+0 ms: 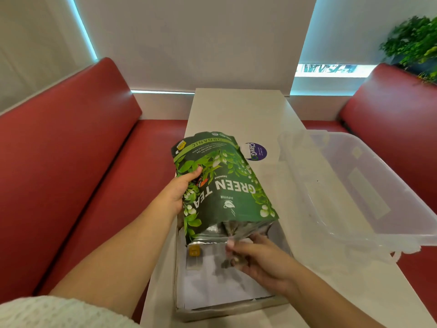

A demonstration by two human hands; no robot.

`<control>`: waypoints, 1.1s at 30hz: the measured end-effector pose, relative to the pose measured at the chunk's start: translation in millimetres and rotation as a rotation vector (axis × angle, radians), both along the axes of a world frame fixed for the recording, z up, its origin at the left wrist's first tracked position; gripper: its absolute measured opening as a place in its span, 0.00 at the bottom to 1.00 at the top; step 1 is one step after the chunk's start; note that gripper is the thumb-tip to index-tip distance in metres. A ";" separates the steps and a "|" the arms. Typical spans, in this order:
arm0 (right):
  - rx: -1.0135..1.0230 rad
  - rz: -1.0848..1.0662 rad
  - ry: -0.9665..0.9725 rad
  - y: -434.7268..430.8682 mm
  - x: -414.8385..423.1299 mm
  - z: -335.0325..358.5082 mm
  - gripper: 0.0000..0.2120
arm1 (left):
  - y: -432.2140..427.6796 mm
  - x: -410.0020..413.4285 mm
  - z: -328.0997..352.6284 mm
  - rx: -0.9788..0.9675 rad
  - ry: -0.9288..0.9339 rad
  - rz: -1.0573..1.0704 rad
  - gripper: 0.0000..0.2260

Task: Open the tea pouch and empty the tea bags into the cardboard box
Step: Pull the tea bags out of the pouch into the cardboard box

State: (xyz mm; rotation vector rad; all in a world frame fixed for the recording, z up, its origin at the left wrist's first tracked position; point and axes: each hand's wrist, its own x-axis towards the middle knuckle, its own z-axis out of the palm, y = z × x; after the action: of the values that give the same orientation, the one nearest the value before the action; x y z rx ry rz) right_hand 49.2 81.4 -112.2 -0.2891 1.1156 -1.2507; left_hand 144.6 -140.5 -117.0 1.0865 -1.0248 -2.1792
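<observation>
Head view: the left hand (176,190) has its grip around the upturned tea pouch (222,185), mouth down over the cardboard box (227,311) on the counter (238,110). The right hand (257,259) pinches tea bags (236,229) at the mouth. The pouch looks light, crinkly and slick; best held by its side edges.

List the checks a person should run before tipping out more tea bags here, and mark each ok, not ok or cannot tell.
1. Tea pouch open at its mouth: ok.
2. Mouth pointing down over the cardboard box: ok.
3. Left hand gripping the pouch's side: ok.
4. Right hand clear of the opening: not ok, its fingers are at the mouth.
5. Tea bags landing inside the box: ok, at least one lies there.
6. Pouch nearly empty: cannot tell.
</observation>
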 end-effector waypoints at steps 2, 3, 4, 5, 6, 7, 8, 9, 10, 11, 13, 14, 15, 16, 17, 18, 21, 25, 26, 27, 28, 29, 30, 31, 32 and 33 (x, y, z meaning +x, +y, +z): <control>0.031 0.106 0.265 4.9 -7.7 -7.5 0.13 | -2.0 0.1 -5.2 0.019 -0.028 0.002 0.18; 0.051 0.193 0.458 8.0 -11.3 -8.0 0.12 | -2.5 -0.3 -7.3 0.025 -0.036 0.002 0.18; 0.071 0.311 0.656 10.7 -15.0 -7.1 0.13 | -3.2 -1.1 -9.1 0.027 -0.046 0.003 0.18; 0.093 0.441 0.840 13.3 -19.8 -6.9 0.17 | -3.8 -2.3 -10.4 0.027 -0.054 0.002 0.19; 0.114 0.540 0.987 16.7 -24.9 -6.6 0.21 | -4.3 -3.1 -10.6 0.027 -0.062 0.000 0.18; 0.127 0.580 1.089 19.0 -29.3 -4.7 0.21 | -5.5 -4.1 -11.4 0.028 -0.071 0.001 0.18; 0.108 0.551 1.171 20.6 -31.8 -1.7 0.18 | -6.9 -4.9 -11.8 0.030 -0.081 0.004 0.18; 0.054 0.470 1.252 21.7 -31.4 2.2 0.14 | -8.1 -6.0 -12.6 0.033 -0.090 0.002 0.17; -0.025 0.354 1.333 22.3 -30.2 2.7 0.11 | -8.7 -7.0 -12.7 0.042 -0.096 -0.006 0.15; -0.128 0.231 1.419 21.2 -28.0 2.2 0.10 | -8.8 -8.2 -12.3 0.051 -0.100 -0.012 0.13; -0.346 0.120 1.624 15.5 -22.0 -1.7 0.09 | -7.9 -10.1 -12.2 0.067 -0.122 -0.020 0.09; -0.413 0.136 1.739 10.6 -18.6 -6.0 0.13 | -6.8 -10.7 -12.0 0.075 -0.137 -0.030 0.09; -0.443 0.192 1.856 4.6 -15.7 -11.9 0.19 | -5.2 -10.1 -11.3 0.081 -0.157 -0.044 0.09; -0.427 0.259 1.960 -1.8 -12.9 -18.1 0.25 | -4.0 -8.4 -10.8 0.084 -0.182 -0.058 0.10; -0.383 0.316 2.003 -8.1 -11.0 -23.2 0.29 | -4.1 -6.6 -11.8 0.066 -0.222 -0.066 0.12; -0.346 0.351 2.000 -13.6 -9.9 -27.6 0.31 | -5.5 -4.6 -13.4 0.025 -0.276 -0.075 0.15; -0.347 0.313 1.955 -20.2 -12.3 -33.9 0.25 | -10.2 1.9 -13.1 -0.177 -0.384 -0.078 0.15; -0.464 0.187 1.840 -13.8 -17.3 -21.1 0.09 | -16.2 5.7 -3.9 -0.487 -0.546 -0.170 0.29; -0.501 0.151 1.834 -9.1 -18.9 -17.6 0.07 | -14.3 5.9 1.5 -0.563 -0.617 -0.185 0.35; -0.533 0.127 1.819 -2.9 -20.0 -14.2 0.06 | -9.8 6.1 8.5 -0.640 -0.670 -0.217 0.40; -0.564 0.106 1.812 4.3 -20.7 -12.5 0.06 | -3.9 6.7 15.8 -0.735 -0.697 -0.271 0.42; -0.587 0.096 1.806 12.6 -20.3 -11.5 0.06 | 5.9 7.7 26.3 -0.839 -0.697 -0.352 0.41; -0.604 0.101 1.799 20.9 -19.2 -12.8 0.06 | 16.8 9.2 36.7 -0.919 -0.666 -0.457 0.39; -0.603 0.133 1.787 28.0 -18.4 -14.8 0.06 | 28.1 10.8 46.4 -0.980 -0.641 -0.579 0.39; -0.574 0.200 1.778 34.3 -17.8 -17.8 0.07 | 38.6 13.0 53.9 -1.052 -0.655 -0.692 0.40; -0.521 0.292 1.776 39.0 -17.1 -20.2 0.08 | 48.8 15.6 59.1 -1.156 -0.711 -0.763 0.40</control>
State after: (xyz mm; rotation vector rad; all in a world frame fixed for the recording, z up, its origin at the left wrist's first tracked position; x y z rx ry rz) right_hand 32.0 120.4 -132.4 -2.1476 1.9912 -0.7811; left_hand 160.3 -91.7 -57.8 0.8915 -2.8512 -1.0468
